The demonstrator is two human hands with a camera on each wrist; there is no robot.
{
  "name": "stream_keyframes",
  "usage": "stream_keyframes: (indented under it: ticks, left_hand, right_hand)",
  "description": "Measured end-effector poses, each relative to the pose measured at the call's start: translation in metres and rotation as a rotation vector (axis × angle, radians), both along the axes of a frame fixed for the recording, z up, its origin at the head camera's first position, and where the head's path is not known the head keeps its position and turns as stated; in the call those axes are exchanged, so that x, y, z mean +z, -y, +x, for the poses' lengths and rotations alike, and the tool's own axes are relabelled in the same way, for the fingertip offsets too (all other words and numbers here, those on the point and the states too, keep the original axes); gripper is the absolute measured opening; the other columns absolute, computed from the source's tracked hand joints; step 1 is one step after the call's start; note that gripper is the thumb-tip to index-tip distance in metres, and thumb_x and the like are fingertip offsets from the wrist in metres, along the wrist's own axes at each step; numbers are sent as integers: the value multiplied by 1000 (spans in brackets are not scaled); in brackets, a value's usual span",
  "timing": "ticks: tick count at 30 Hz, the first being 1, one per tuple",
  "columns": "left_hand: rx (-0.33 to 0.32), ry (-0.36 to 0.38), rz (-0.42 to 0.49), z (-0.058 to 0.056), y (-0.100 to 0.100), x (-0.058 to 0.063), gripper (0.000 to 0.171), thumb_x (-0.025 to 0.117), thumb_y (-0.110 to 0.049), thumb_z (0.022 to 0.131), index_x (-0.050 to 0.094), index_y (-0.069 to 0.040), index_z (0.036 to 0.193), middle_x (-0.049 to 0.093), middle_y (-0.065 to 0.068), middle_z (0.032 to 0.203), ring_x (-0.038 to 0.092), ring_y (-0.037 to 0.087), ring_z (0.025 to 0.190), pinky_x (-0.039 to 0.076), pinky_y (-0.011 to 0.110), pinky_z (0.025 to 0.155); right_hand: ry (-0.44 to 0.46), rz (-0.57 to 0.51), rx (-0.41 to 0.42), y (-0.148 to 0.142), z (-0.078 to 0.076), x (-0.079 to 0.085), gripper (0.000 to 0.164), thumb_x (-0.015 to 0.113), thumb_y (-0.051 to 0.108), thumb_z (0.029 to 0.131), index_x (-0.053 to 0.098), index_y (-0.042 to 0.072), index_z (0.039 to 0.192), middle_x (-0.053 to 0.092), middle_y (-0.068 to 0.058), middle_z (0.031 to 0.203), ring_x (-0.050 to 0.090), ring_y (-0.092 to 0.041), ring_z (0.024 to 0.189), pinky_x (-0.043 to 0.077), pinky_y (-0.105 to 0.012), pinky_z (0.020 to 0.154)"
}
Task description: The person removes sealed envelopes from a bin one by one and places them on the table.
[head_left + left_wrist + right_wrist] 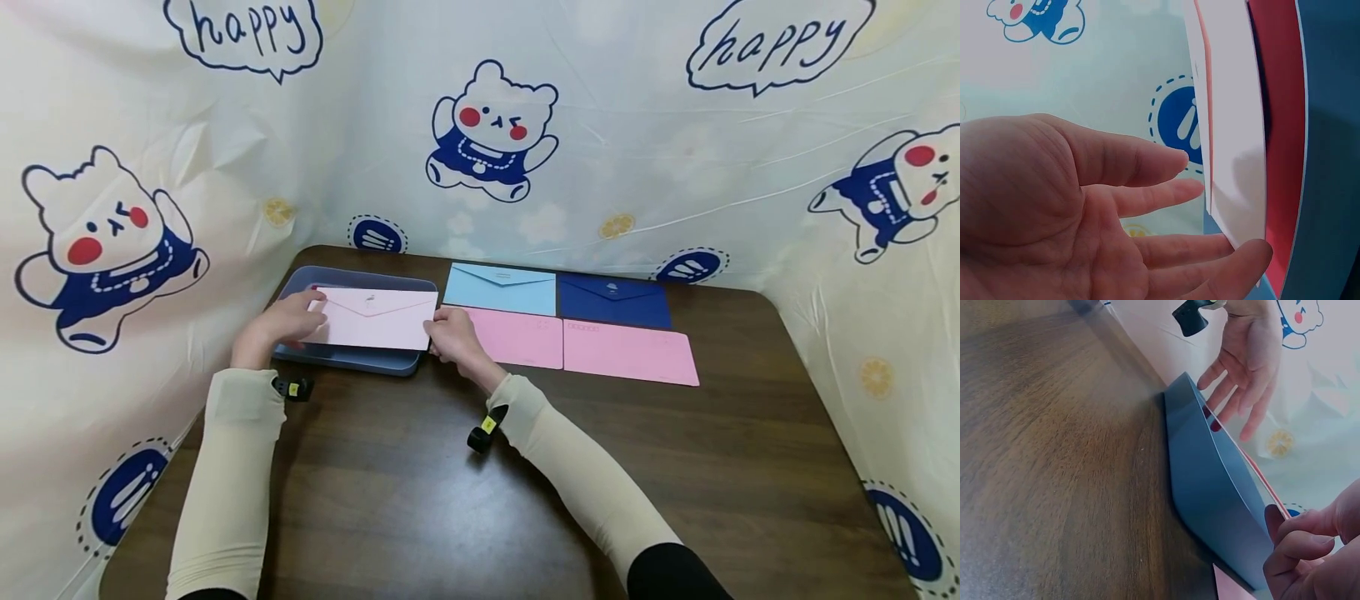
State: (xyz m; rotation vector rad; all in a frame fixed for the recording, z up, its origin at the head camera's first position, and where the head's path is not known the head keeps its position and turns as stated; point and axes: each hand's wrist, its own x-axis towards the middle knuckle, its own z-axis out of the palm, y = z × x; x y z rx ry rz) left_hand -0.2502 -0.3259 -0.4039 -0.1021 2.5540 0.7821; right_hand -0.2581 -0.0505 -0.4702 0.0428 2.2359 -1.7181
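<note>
From my end, I have the white envelope [371, 325] over the blue tray [352, 362], on the far left of the surface [450, 467]. My right hand [459, 337] has its grip clamped on the envelope's right end, fingers curled. My left hand [288, 321] is at the left end, fingers mostly straight, thumb apart, so that grip is loose. A red piece [1285, 125] shows between envelope and tray wall. Right of the tray lie a light blue envelope [498, 293] and a navy envelope [626, 303], with two pink envelopes [630, 354] on their near side.
</note>
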Motion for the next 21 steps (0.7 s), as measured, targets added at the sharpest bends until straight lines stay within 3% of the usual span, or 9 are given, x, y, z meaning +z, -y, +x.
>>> stream_keyframes:
  ticks: [6, 12, 21]
  left_hand:
    - [-2, -31, -9, 5, -5, 1, 64, 48, -22, 107, 28, 7, 160, 20, 41, 162, 45, 53, 127, 60, 48, 84]
    - [-5, -49, 46, 6, -7, 2, 64, 50, -22, 109, 27, 7, 161, 23, 42, 159, 49, 52, 122, 61, 47, 84]
    - [-18, -65, 57, 11, -17, 1, 65, 52, -22, 107, 28, 8, 159, 29, 41, 157, 51, 52, 120, 57, 54, 91]
  right_hand:
    - [-10, -42, -4, -7, 2, -1, 16, 57, 9, 107, 72, 4, 107, 55, -7, 64, 48, -17, 52, 35, -23, 45]
    - [7, -74, -37, -16, 1, 0, 19, 57, 9, 106, 73, 3, 116, 56, -9, 66, 49, -24, 54, 34, -23, 44]
    - [15, -92, -44, -27, 4, -2, 21, 57, 7, 106, 73, 3, 119, 55, -7, 65, 45, -18, 50, 31, -24, 44]
